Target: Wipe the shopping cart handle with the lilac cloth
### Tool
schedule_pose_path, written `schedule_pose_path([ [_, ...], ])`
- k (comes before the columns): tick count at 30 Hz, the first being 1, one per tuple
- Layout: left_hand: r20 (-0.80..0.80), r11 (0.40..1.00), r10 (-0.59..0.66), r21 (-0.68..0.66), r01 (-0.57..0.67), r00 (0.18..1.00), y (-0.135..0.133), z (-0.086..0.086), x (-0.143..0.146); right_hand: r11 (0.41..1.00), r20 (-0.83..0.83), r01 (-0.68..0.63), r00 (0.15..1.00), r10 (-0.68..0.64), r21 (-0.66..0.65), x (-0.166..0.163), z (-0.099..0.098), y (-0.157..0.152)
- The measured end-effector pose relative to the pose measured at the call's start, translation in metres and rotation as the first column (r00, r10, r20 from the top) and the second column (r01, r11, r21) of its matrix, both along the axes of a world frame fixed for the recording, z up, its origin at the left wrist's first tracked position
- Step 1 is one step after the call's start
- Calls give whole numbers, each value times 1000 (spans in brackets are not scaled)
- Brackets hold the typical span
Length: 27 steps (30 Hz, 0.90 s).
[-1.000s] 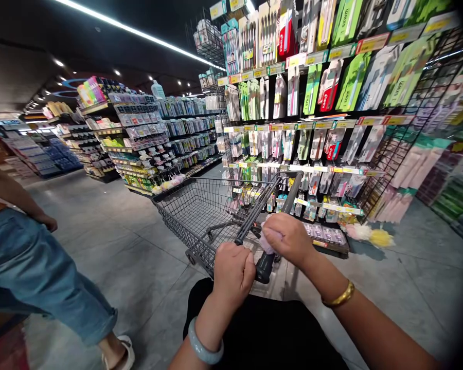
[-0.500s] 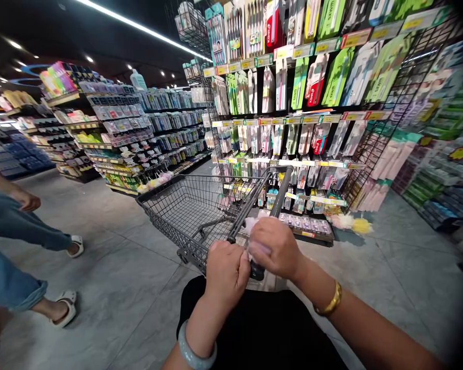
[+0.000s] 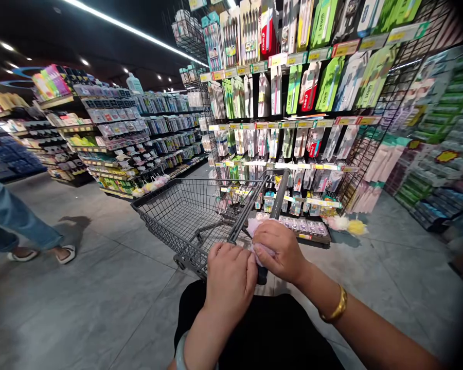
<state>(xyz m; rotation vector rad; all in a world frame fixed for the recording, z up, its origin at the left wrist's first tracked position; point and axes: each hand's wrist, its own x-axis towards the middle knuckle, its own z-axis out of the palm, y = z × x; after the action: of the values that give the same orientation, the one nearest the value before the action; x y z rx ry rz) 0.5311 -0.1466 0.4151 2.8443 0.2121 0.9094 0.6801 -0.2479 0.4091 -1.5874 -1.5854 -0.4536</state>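
A dark wire shopping cart (image 3: 185, 210) stands just in front of me, its basket holding nothing I can see. My left hand (image 3: 231, 277) is curled round the near end of the cart's handle bar. My right hand (image 3: 280, 252) is closed on a small pale pink soft thing (image 3: 252, 226) pressed against the handle (image 3: 280, 198), right beside the left hand. Both wrists carry bracelets.
A tall wire rack of hanging toothbrush packs (image 3: 293, 103) rises close ahead on the right. Shelves of packaged goods (image 3: 111, 139) line the aisle at left. Another person's legs in jeans and sandals (image 3: 19, 231) stand far left on the grey tiled floor.
The other person has walked off to the left, from close beside me to the far edge. My hands have drawn closer together on the handle; the cart has turned slightly.
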Motion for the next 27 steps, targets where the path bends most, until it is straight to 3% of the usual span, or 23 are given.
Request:
schedule_pose_path([
  [2, -21, 999, 32, -5, -32, 999, -6, 3, -1, 998, 1, -57, 998, 57, 20, -5, -2, -2],
  [5, -92, 998, 66, -14, -68, 994, -10, 5, 1, 994, 33, -110, 993, 110, -8, 18, -3, 2],
  [10, -165, 996, 89, 4, -90, 982, -10, 7, 4, 998, 25, 54, 998, -54, 14, 59, 2, 14],
  [14, -175, 997, 79, 6, -79, 981, -4, 8, -1, 995, 85, 84, 993, -79, -57, 33, 6, 14],
  [17, -202, 998, 68, -4, -71, 977, 3, 9, -9, 994, 122, -42, 991, 54, -97, 17, 7, 14],
  [20, -232, 997, 68, -12, -73, 970, 8, 10, -17, 987, 126, -125, 983, 137, -96, 30, 7, 17],
  [24, -288, 997, 66, -29, -77, 955, 8, 15, -21, 1000, 58, -11, 998, 12, -14, 48, 6, 24],
  [27, -344, 996, 71, -31, -87, 936, 4, 22, -19, 998, 41, 55, 998, -56, 16, 28, 2, 25],
])
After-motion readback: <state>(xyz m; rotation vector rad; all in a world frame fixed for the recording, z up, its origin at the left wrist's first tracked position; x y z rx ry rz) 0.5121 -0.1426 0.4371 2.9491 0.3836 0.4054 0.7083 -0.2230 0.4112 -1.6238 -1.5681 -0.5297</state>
